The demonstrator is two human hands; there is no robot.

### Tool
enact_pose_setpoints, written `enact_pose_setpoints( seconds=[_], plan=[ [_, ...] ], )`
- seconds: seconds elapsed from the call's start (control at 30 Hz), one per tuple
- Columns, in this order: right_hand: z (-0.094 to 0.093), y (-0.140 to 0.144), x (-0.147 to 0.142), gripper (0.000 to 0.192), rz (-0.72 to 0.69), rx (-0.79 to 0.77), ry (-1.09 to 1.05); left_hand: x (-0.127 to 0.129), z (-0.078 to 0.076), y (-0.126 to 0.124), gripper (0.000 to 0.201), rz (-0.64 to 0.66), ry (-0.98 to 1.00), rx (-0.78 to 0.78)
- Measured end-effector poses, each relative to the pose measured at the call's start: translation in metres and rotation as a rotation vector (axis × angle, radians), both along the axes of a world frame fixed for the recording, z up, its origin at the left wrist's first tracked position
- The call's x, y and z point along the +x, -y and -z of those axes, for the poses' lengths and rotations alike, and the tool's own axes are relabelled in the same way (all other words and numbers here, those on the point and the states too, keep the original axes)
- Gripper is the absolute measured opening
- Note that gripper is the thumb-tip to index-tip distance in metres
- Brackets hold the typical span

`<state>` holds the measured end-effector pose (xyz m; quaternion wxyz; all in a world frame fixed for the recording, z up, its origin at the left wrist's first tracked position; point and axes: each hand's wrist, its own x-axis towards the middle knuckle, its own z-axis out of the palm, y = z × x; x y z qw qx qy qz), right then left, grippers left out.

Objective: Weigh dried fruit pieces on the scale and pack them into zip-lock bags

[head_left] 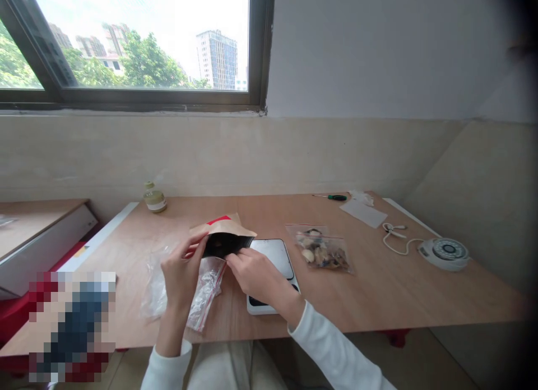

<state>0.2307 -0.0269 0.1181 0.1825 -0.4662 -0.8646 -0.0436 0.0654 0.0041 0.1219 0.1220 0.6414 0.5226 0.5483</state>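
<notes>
We hold a brown paper pouch (227,245) above the table (395,289), its mouth gaping toward us to show a black inside. Our left hand (184,267) pinches its left edge, thumb against fingers; our right hand (255,273) has its fingers bent together, pinching the near rim at the right. A red patch marks the pouch's far side, but we cannot make out any writing on it. Below our right forearm sits a white scale (273,254), partly covered; under the pouch lie a red-edged zip bag (207,293) and a crumpled clear bag (154,283). To the right of the scale, we see overlapping zip bags of dried pieces (323,251). Farther out stand a bottle (154,202), its white label too small for us to read, a green-and-black screwdriver (337,198), white paper (363,213) and a round white device (444,254) with its cable.
</notes>
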Motion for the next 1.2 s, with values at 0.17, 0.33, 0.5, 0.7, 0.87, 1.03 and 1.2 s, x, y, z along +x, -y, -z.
enact_pose_setpoints(
  seconds=[0.17, 0.33, 0.5, 0.7, 0.87, 1.03, 1.2],
  plan=[
    [0.007, -0.018, -0.01, 0.027, 0.17, -0.059, -0.03, 0.008, 0.015, 0.011, 0.019, 0.035, 0.043, 0.007],
    [0.022, -0.063, -0.032, 0.035, 0.226, -0.08, -0.128, 0.015, 0.021, 0.016, 0.019, 0.076, 0.057, 0.016],
    [0.034, -0.092, -0.044, 0.034, 0.2, -0.08, -0.188, 0.017, 0.021, 0.015, 0.019, 0.065, 0.086, 0.016],
    [0.031, -0.075, -0.028, 0.029, 0.171, -0.032, -0.152, 0.019, 0.017, 0.016, 0.019, 0.074, 0.095, -0.017],
    [0.028, -0.055, -0.016, 0.034, 0.105, -0.004, -0.062, 0.02, 0.015, 0.014, 0.018, 0.07, 0.08, -0.005],
    [0.032, -0.054, -0.017, 0.035, 0.14, -0.014, 0.058, 0.022, 0.017, 0.014, 0.018, 0.109, 0.093, -0.012],
    [0.027, -0.052, -0.014, 0.035, 0.102, -0.007, 0.08, 0.017, 0.017, 0.013, 0.018, 0.075, 0.08, -0.015]
  ],
)
